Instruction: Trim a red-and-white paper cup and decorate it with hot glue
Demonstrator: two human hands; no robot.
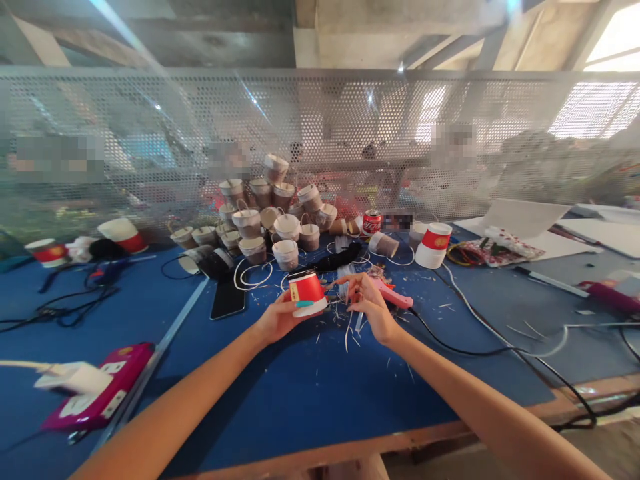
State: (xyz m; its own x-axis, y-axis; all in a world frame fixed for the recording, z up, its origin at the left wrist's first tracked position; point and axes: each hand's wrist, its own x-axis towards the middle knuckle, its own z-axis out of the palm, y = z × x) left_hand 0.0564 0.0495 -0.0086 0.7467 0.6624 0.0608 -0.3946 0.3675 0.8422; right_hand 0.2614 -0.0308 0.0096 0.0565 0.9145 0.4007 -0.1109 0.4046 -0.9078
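My left hand (280, 319) is wrapped round a red and white paper cup (311, 291), with the narrower end up and the white rim low. A turquoise fingernail lies across its front. Just right of the cup is my right hand (369, 303), its fingers bent and apart, the index fingertip close to the cup's side. No object shows clearly between those fingers. Behind the right hand lies a pink glue gun (395, 293), partly hidden by it, with a black cord. White string scraps (347, 333) are scattered below the hands.
Small handled cup baskets (250, 223) are piled before a perforated metal screen (175, 133). Another red and white cup (436, 241) stands right, near a red can (371, 223). A black phone (229, 297) lies left, and a magenta power strip (107, 387) nearer me. Cords cross the right side.
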